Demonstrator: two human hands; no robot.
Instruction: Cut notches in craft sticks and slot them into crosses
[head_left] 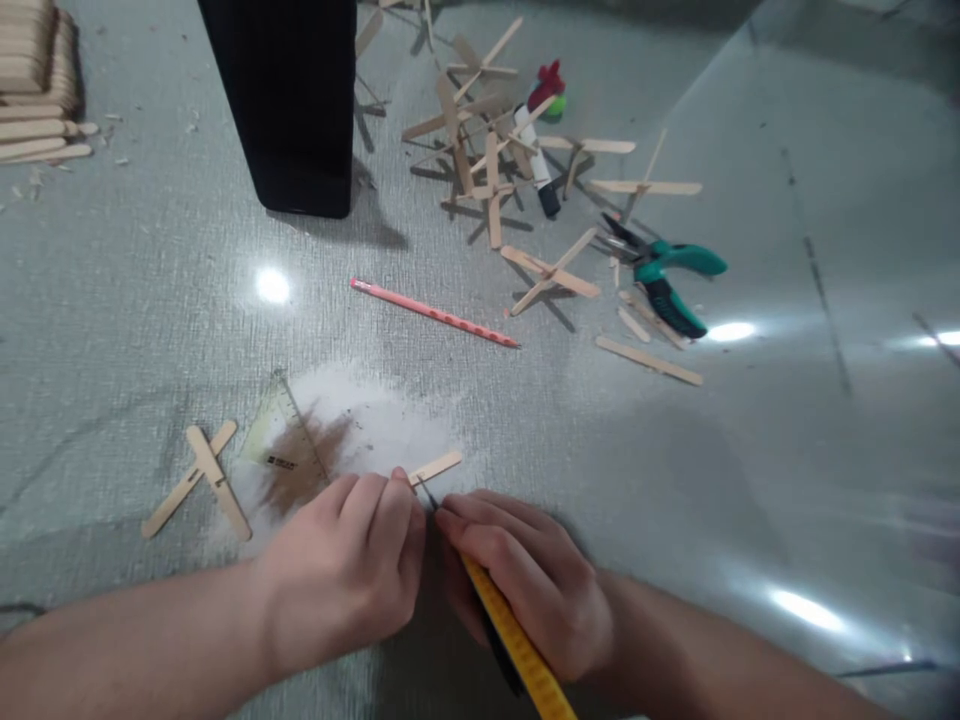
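My left hand [352,560] is closed, pressing a wooden craft stick [436,466] down on the table, with only the stick's far end showing past my fingers. Gripped in my right hand [525,580] is a yellow utility knife [517,640], its thin blade tip touching the stick right beside my left fingertips. A clear triangular ruler [285,440] lies just left of my left hand. Further left rests a cross of two glued sticks [201,482].
A pink pencil [433,313] lies mid-table. Green-handled pliers [664,278] sit at right among loose sticks. Several stick crosses [480,150] and a glue tube [536,160] are piled at the back. A black block [289,100] stands behind; stacked sticks [34,90] sit at top left.
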